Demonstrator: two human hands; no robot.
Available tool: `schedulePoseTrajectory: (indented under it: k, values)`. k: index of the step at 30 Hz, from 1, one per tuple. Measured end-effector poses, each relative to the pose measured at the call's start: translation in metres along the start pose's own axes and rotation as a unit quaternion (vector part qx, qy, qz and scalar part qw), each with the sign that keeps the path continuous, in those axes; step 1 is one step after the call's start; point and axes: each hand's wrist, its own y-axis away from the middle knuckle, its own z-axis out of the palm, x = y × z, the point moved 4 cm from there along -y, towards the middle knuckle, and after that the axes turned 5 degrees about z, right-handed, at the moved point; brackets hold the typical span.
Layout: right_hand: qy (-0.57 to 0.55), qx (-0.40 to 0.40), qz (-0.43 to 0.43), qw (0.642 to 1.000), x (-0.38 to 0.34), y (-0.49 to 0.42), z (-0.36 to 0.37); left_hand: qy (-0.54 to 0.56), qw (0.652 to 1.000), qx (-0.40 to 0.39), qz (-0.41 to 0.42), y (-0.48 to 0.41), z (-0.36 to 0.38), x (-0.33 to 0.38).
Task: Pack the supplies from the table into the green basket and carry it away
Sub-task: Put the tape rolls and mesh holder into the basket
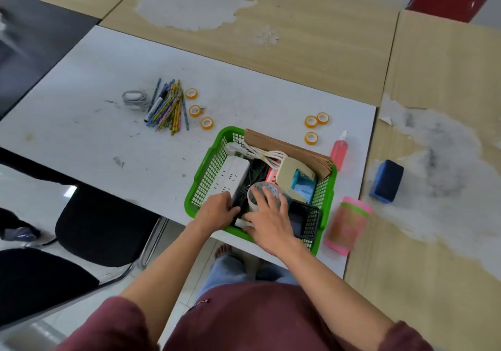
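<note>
While left hand point(217, 208) grips the power strip point(231, 177), right hand point(267, 219) splayed, pencils point(169, 107) lie beyond the basket point(210, 166)

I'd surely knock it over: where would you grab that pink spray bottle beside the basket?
Probably round the smooth body of the pink spray bottle, below its narrow white nozzle, fingers coming from the right: it looks upright, and the green basket with its brown paper bags crowds its left side.
</note>
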Motion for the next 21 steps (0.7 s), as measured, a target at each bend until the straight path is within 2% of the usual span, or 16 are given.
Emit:
schedulePoseTrajectory:
  k: [4,6,8,12,17,19,21]
  values:
    - [-0.146,0.153,0.043,0.977,0.038,0.039,-0.017,0.007,0.998,-0.030,0.054,0.021,0.015,0.019]
    - [-0.178,0.229,0.083,0.954,0.068,0.057,-0.020,0.014,0.998,-0.037,0.039,0.020,0.014,0.021]
    - [-0.200,0.255,0.133,0.937,0.092,0.073,-0.019,0.022,0.999,-0.047,0.011,0.014,0.013,0.020]
    - [-0.202,0.212,0.202,0.935,0.107,0.085,-0.003,0.000,0.998,-0.059,-0.011,0.008,0.011,0.023]
    - [-0.130,0.130,0.192,0.964,0.106,0.083,0.002,0.025,0.998,-0.055,-0.028,0.006,0.009,0.027]
    - [-0.115,0.149,0.178,0.966,0.104,0.083,0.004,0.059,0.998,-0.011,-0.004,0.007,0.005,0.032]
    - [-0.107,0.165,0.175,0.965,0.102,0.084,0.009,0.054,0.997,0.005,0.055,0.007,0.005,0.042]
